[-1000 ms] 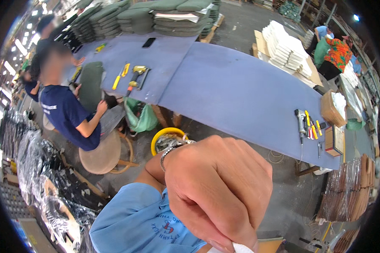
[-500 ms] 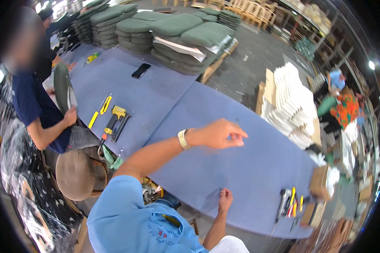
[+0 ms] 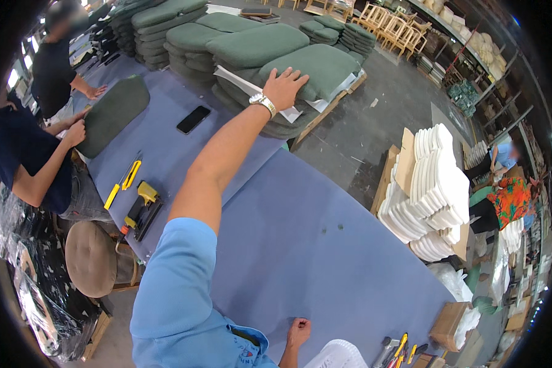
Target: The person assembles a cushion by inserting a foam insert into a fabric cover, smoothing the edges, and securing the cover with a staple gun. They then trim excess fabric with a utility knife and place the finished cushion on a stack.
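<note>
My left hand (image 3: 283, 89), with a metal watch on its wrist, is stretched far out over the table. Its fingers are spread and lie on a green upholstered seat cushion (image 3: 316, 69), the top one of a stack. White sheet material (image 3: 251, 89) shows below the top cushions. Down at the near side of the blue-grey table (image 3: 270, 245), my right hand (image 3: 299, 331) is closed, fingers curled. Whatever it may hold is too small or hidden to make out.
A stapler gun (image 3: 142, 208), a yellow cutter (image 3: 130, 175) and a phone (image 3: 194, 119) lie on the table's left part. At left, a co-worker holds a green cushion (image 3: 115, 116). White foam pads (image 3: 432, 178) stand beyond the right edge. Hand tools (image 3: 402, 349) lie near right.
My left hand has moved from above the table's middle, forward and left, onto the cushion stack. The view has shifted. The co-worker's cushion has tipped from upright to nearly flat.
</note>
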`<state>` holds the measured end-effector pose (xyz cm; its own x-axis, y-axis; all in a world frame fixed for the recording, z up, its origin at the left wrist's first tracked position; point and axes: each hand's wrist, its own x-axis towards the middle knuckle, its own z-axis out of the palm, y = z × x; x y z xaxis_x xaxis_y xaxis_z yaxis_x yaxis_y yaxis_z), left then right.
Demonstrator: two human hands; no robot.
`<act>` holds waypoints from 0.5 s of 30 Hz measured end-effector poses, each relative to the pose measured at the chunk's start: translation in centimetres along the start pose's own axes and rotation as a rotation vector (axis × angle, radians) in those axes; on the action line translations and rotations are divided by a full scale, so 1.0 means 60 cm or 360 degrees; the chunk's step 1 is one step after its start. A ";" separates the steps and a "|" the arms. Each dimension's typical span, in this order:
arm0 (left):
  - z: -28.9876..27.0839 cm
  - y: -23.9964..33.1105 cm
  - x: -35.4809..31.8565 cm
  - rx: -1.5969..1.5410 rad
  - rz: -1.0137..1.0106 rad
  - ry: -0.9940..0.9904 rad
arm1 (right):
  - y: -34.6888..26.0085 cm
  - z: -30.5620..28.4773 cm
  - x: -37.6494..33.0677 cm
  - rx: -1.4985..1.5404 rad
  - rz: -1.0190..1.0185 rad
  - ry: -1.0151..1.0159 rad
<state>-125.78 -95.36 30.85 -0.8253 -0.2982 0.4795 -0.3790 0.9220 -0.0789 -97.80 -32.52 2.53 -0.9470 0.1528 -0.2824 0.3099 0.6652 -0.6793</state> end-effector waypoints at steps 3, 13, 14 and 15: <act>-0.009 -0.008 0.027 0.0103 0.0091 -0.0018 | 0.019 0.009 -0.007 -0.0099 -0.0163 0.0059; -0.323 0.124 -0.012 -0.0428 0.0363 0.0487 | 0.030 0.011 0.005 -0.0033 -0.0236 0.0019; -0.377 0.147 -0.035 -0.0479 0.0450 0.0430 | 0.029 0.005 0.007 -0.0012 -0.0262 -0.0014; -0.433 0.164 -0.060 -0.0511 0.0526 0.0373 | 0.027 0.000 0.008 0.0012 -0.0301 -0.0062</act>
<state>-115.63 -78.81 51.06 -0.7495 0.0512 0.6600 0.0640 0.9979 -0.0047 -97.76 -31.40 1.29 -0.9845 -0.0029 -0.1754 0.1277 0.6737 -0.7279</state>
